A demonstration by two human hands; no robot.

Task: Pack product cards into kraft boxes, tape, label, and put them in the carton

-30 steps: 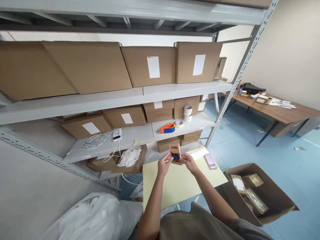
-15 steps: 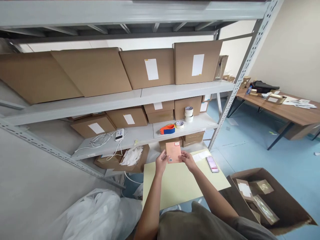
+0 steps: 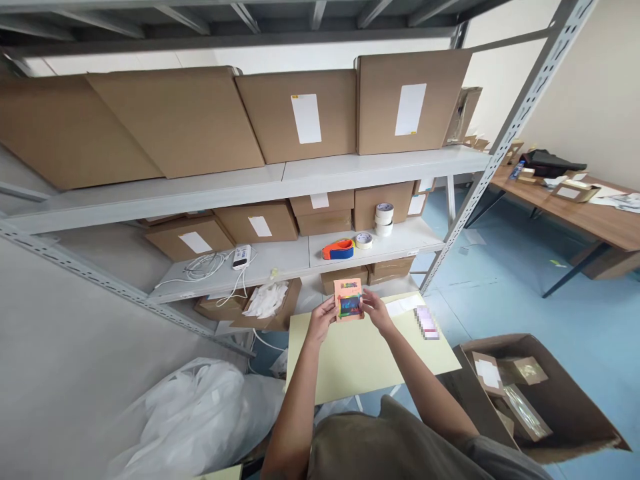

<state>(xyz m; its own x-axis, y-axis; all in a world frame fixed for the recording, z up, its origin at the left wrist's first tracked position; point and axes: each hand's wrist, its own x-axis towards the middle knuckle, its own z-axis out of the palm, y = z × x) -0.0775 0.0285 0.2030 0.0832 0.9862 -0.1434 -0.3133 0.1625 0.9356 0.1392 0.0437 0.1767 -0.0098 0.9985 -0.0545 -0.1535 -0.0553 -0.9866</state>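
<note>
A small square peach-coloured book point(image 3: 349, 288) is held up over the pale yellow table point(image 3: 350, 367). Its front faces me, with a colourful title and a dark, rainbow-edged picture. My left hand point(image 3: 323, 320) grips the left edge, and my right hand point(image 3: 375, 311) has its fingers closed on the right edge. Beyond my right hand, a white paper sheet point(image 3: 403, 305) lies on the tabletop. Close to it is a pinkish-purple item point(image 3: 427, 323), blurred into blocks.
Shelving with cardboard boxes point(image 3: 303, 120) stands ahead. Its middle shelf holds an orange-and-blue tape dispenser point(image 3: 339, 249), tape rolls point(image 3: 384, 220) and a power strip point(image 3: 242, 257). A large open carton point(image 3: 560, 400) is at right, a white plastic bag point(image 3: 200, 413) at left, a brown desk point(image 3: 590, 217) farther right.
The book has been turned over: its back with the barcode faced me before, and the front shows now. Both hands still hold it. My view has shifted slightly.
</note>
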